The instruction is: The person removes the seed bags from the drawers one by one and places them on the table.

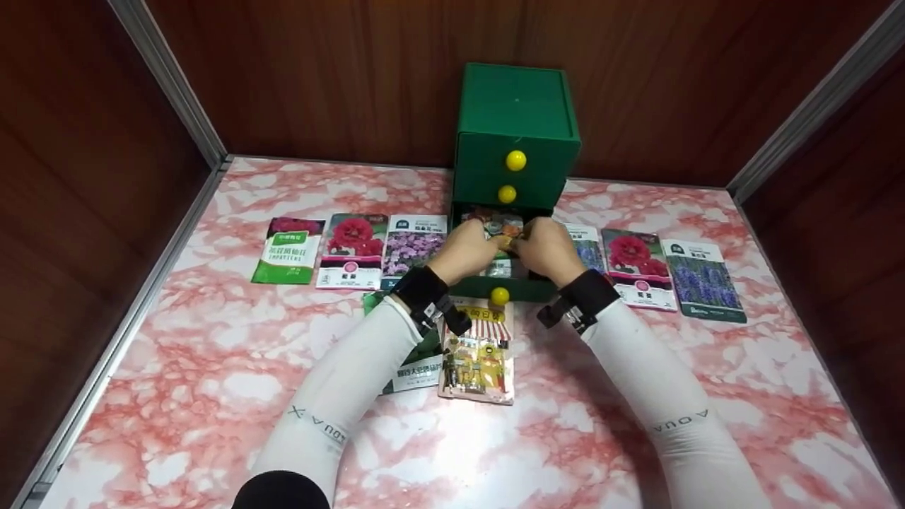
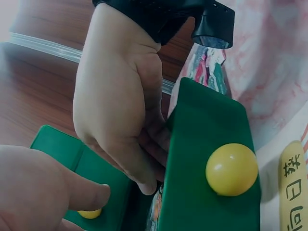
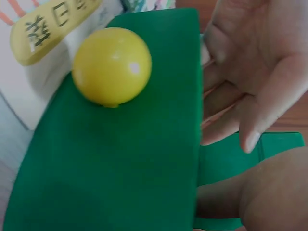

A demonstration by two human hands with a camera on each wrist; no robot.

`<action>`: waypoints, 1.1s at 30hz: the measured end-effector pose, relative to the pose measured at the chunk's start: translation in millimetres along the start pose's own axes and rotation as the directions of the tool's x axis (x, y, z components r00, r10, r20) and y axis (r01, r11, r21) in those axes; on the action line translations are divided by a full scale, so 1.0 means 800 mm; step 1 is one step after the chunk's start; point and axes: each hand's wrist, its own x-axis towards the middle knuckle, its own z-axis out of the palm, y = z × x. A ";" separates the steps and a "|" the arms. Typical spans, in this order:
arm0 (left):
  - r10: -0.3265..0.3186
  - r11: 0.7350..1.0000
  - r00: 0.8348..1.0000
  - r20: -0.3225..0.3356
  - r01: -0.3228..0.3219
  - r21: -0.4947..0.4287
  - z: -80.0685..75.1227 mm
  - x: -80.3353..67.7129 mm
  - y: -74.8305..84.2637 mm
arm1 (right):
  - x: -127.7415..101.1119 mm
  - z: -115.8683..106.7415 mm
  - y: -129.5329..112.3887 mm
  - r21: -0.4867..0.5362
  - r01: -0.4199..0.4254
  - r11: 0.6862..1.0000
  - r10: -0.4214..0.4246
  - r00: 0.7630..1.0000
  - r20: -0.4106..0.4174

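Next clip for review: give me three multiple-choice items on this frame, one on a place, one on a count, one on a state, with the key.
1. Where are both hands?
A. In the open bottom drawer
B. On top of the chest
C. On the far-left seed packet

2. How many yellow knobs does the green drawer chest show?
A. One
B. Three
C. Five

3. What state is the bottom drawer in?
A. Pushed shut
B. Pulled out
C. Removed and lying on the table

Key: 1 A, the left hand and right hand meet over the bottom drawer. 2 B, the green drawer chest shows one knob on each of its three fronts. 3 B, the drawer's front stands forward of the chest, with packets showing inside.
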 end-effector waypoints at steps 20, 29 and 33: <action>0.183 0.983 0.952 -0.247 -0.175 0.053 -0.009 -0.020 -0.020 | -0.012 -0.023 0.009 0.184 -0.119 0.976 0.121 0.993 0.000; 0.208 0.978 0.948 -0.240 -0.197 0.069 -0.009 -0.039 -0.025 | -0.038 -0.031 0.013 0.193 -0.105 0.976 0.107 0.994 -0.001; 0.212 0.977 0.949 -0.232 -0.203 0.062 -0.006 -0.049 -0.026 | -0.052 -0.032 0.016 0.212 -0.079 0.974 0.083 0.996 -0.014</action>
